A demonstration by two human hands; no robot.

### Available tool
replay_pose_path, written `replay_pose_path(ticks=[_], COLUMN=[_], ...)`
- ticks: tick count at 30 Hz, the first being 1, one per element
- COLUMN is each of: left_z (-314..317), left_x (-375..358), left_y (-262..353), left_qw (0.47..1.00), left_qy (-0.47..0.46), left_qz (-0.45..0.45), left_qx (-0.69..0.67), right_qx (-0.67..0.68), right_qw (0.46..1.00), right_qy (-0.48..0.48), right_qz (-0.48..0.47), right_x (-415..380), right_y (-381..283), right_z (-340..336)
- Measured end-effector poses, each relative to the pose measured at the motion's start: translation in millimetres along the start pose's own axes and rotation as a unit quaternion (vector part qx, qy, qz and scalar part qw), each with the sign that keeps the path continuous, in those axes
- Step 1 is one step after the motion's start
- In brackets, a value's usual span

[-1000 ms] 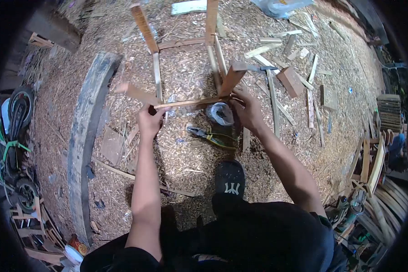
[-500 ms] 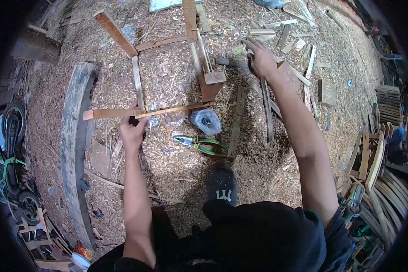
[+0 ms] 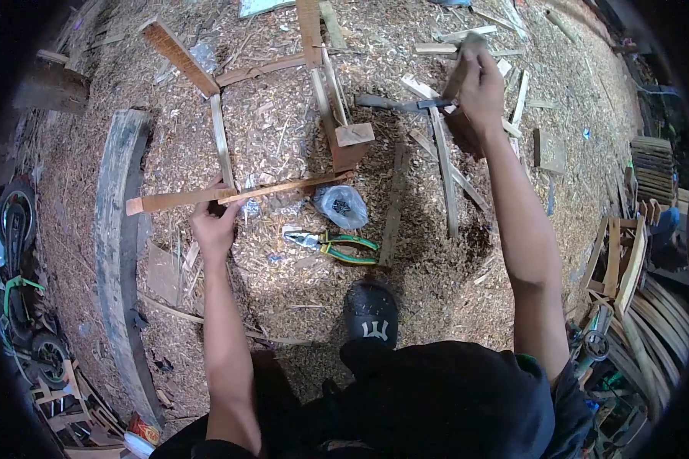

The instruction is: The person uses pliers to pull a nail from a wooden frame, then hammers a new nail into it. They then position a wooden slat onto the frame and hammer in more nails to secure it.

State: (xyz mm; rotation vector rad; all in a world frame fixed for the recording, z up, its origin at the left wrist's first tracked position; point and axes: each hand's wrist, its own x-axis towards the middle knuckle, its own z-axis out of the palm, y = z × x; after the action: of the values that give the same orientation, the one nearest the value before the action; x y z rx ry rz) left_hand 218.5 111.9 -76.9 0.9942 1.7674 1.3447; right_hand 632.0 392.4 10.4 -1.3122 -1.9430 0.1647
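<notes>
My left hand (image 3: 214,228) is closed around the corner of a wooden frame (image 3: 283,186), where a leg (image 3: 168,200) meets a thin rail. Up at the right, my right hand (image 3: 482,96) grips a short piece of wood (image 3: 459,75), which is partly blurred and partly covered by the fingers. Close to that hand lies a hammer-like tool (image 3: 435,103) with a dark handle. Between my hands, a clear plastic bag (image 3: 343,206) holds small dark pieces like nails. Pliers (image 3: 333,246) with green and yellow handles rest below the bag.
A long thick beam (image 3: 119,260) lies to the left. Loose wood strips (image 3: 445,180) and a block (image 3: 549,149) are scattered at the right over wood shavings. A dark item with white letters (image 3: 371,315) is near my body. Stacked wood (image 3: 658,329) stands far right.
My right hand has moved up and to the right and now holds the short piece of wood. My left hand stays on the frame corner. The whole view has shifted slightly.
</notes>
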Motion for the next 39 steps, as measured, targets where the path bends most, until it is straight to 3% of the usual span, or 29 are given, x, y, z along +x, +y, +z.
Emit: replay_pose_path(ticks=[2, 3, 6, 8, 10, 12, 16, 22, 26, 28, 29, 30, 32, 34, 36, 39], left_z=[-1, -1, -1, -2, -2, -3, -4, -3, -5, -6, -7, -6, -4, -5, -2, -4], left_x=[1, 3, 0, 0, 0, 0, -1, -1, 2, 3, 6, 7, 7, 9, 7, 14], left_y=[-4, -3, 4, 0, 0, -1, 0, -7, -3, 10, 10, 10, 27, 43, 56, 63], left_qw=[1.000, 1.000, 0.999, 1.000, 1.000, 0.998, 0.997, 1.000, 0.998, 0.999, 0.996, 0.993, 0.997, 0.997, 0.995, 0.974], left_qy=[-0.006, -0.006, -0.006, -0.008, -0.009, -0.011, -0.010, -0.014, -0.019, -0.009, -0.009, -0.009, -0.015, -0.005, 0.014, 0.025], left_qz=[0.000, 0.024, 0.021, 0.013, 0.006, 0.041, 0.039, 0.015, 0.051, 0.048, 0.076, 0.103, 0.072, 0.075, 0.089, 0.181], left_qx=[-0.024, -0.006, 0.036, 0.017, 0.000, 0.047, 0.066, -0.003, 0.021, 0.022, 0.042, 0.061, 0.017, 0.030, 0.050, 0.133], right_qx=[0.236, 0.278, 0.229, 0.216, 0.336, 0.322, 0.395, 0.431, 0.406, 0.330, 0.217, 0.237, 0.224, 0.217, 0.276, 0.280], right_qw=[0.966, 0.951, 0.955, 0.960, 0.899, 0.906, 0.868, 0.849, 0.873, 0.902, 0.935, 0.913, 0.898, 0.920, 0.909, 0.922], right_qy=[0.006, 0.009, 0.082, 0.112, 0.177, 0.177, 0.186, 0.173, 0.095, -0.067, -0.126, -0.141, -0.197, -0.221, -0.213, -0.197], right_qz=[0.105, 0.132, 0.172, 0.137, 0.218, 0.211, 0.238, 0.253, 0.253, 0.269, 0.251, 0.301, 0.324, 0.239, 0.228, 0.181], right_x=[2, 2, 1, 3, 4, 4, 2, -2, -26, -49, -56, -65, -86, -93, -92, -78], right_y=[-15, -15, -15, 8, -7, -6, -16, -37, -47, -68, -77, -97, -84, -118, -139, -153], right_z=[-18, -25, -47, -53, -66, -73, -80, -77, -54, -49, -47, -41, -22, -15, -2, 15])
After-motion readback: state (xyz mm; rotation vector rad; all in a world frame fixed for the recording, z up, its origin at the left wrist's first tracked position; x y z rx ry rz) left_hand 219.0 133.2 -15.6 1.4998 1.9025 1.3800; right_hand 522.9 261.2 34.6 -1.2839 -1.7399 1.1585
